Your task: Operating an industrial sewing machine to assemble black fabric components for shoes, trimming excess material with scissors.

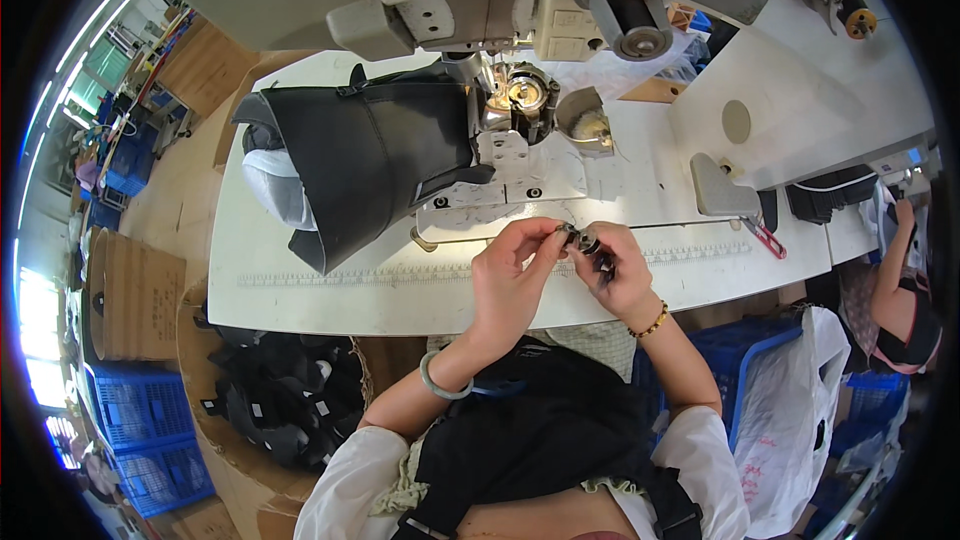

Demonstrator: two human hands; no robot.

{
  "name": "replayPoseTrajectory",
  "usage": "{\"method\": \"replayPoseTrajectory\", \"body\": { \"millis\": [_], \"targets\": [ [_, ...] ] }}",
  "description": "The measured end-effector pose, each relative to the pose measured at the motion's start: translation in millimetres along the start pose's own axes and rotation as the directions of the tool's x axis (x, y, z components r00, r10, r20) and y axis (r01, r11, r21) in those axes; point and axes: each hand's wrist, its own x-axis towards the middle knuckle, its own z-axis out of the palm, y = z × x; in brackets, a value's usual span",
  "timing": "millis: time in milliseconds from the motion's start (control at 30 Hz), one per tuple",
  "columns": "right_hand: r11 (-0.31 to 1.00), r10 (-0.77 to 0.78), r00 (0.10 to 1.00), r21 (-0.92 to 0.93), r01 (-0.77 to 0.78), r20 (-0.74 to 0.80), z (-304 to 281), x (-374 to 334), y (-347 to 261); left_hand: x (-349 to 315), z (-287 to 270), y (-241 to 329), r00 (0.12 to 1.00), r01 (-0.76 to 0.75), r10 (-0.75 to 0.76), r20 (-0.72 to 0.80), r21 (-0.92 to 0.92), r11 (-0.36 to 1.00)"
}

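Observation:
Above the table's front edge, my two hands meet in front of the sewing machine. My right hand [622, 275] is closed around a small shiny metal bobbin case [588, 241]. The fingertips of my left hand [508, 270] pinch together right beside it, on a small dark piece too small to make out. Behind them the machine's round hook [526, 92] lies exposed and lit, its curved metal cover [587, 123] swung out to the right. A black leather-like bag piece [365, 150] lies at the left of the needle area, with pale stuffing showing at its end.
A printed ruler strip [380, 273] runs along the white table [290, 310]. To the right are a grey lever plate [720, 187] and red-handled snips [768, 240]. A carton of black pieces [285, 400] stands left below; a blue crate [745, 350] stands right. Another person [895, 290] sits far right.

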Motion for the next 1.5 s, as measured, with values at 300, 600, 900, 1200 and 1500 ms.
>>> {"method": "replayPoseTrajectory", "body": {
  "millis": [300, 600, 900, 1200, 1500],
  "targets": [
    [0.984, -0.175, 0.984, -0.039, 0.175, -0.004, -3, 3, 4, -7, 4, 2, 0.999, -0.006, 0.007, -0.049, 0.015, 1.0],
    [0.998, -0.058, 0.991, 0.022, 0.056, 0.119, -4, -5, 8, -7, 6, -8, 0.994, -0.047, 0.052, -0.097, 0.052, 0.998],
    [0.902, -0.398, 0.916, -0.162, 0.399, 0.042, -4, 2, 3, -2, -2, 1, 0.996, 0.094, -0.094, 0.006, -0.14, 0.986],
    [0.618, 0.605, 0.789, 0.559, -0.552, 0.111, -18, 25, -20, -3, 1, 3, 0.99, 0.105, -0.081, 0.118, -0.22, 0.97],
    [0.473, 0.623, 0.743, 0.638, -0.607, 0.246, -12, 19, -18, 0, 1, 1, 0.974, 0.204, -0.178, 0.137, -0.209, 0.956]
  ]
}}
